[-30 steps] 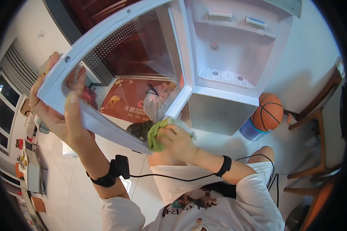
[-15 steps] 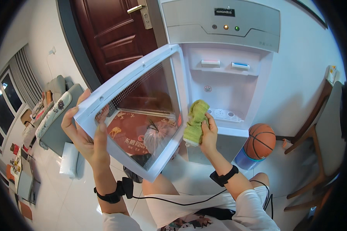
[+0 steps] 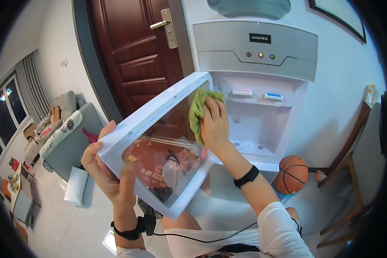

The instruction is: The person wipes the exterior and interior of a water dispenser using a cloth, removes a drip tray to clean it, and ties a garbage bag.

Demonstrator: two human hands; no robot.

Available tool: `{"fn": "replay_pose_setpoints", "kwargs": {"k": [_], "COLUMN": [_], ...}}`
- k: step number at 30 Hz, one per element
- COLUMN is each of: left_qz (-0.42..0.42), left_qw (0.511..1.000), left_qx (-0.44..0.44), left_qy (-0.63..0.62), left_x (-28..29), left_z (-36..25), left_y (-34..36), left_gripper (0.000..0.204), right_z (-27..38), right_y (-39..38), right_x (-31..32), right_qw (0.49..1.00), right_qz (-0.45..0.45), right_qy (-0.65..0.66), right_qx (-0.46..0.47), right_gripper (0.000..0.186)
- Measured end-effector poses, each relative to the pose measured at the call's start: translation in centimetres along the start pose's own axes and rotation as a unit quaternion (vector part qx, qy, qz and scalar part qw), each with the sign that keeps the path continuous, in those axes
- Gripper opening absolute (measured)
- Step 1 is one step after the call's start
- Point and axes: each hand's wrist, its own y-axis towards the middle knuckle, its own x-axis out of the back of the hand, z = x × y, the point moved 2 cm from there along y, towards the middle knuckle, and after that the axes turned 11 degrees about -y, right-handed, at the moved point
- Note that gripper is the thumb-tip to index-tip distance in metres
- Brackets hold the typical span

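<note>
A water dispenser (image 3: 288, 47) stands in front of me, its white-framed clear door (image 3: 185, 207) swung out to the left. My left hand (image 3: 112, 172) grips the door's outer edge, thumb on the near face and fingers behind. With my right hand (image 3: 215, 124) I press a crumpled green cloth (image 3: 198, 109) against the upper part of the door, close to its hinge side. The cloth covers a bit of the frame and of the clear panel. Inside the dispenser's recess are two taps, a pink-marked one (image 3: 242, 93) and a blue-marked one (image 3: 273, 96), above a drip tray (image 3: 253, 147).
A basketball (image 3: 290, 175) rests on a blue bin right of the dispenser. Behind the open door are a dark red entrance door (image 3: 129, 56), a red mat and a tied plastic bag (image 3: 178, 172). Chairs (image 3: 352, 163) stand at right, a sofa (image 3: 69, 137) at left.
My right hand has lifted the green cloth from beside the door's lower edge up onto its upper part. The view has tilted up, showing more of the dispenser's top.
</note>
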Motion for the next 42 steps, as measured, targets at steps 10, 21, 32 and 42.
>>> {"fn": "replay_pose_setpoints", "kwargs": {"k": [10,21,32,42], "left_qz": [0.002,0.033,0.038,0.022], "left_qw": [1.0,0.999,0.999,0.998], "left_qx": [-0.001,-0.034,-0.011,-0.049], "left_qy": [0.027,0.008,0.003,0.012], "left_x": [0.1,-0.1,-0.6,-1.1], "left_z": [0.1,0.2,0.0,0.4], "left_y": [0.1,0.5,-0.3,-0.3], "left_gripper": [0.056,0.053,0.054,0.05], "right_z": [0.7,-0.8,-1.5,4.5], "right_y": [-10.5,-15.0,10.1,9.6], "right_x": [-0.3,1.3,3.7,5.3], "right_qw": [0.997,0.899,0.981,0.972], "right_qz": [0.072,0.212,-0.077,0.004], "right_qy": [-0.017,0.2,0.173,0.233], "right_qx": [-0.012,-0.327,-0.045,-0.003], "right_gripper": [0.035,0.015,0.015,0.019]}}
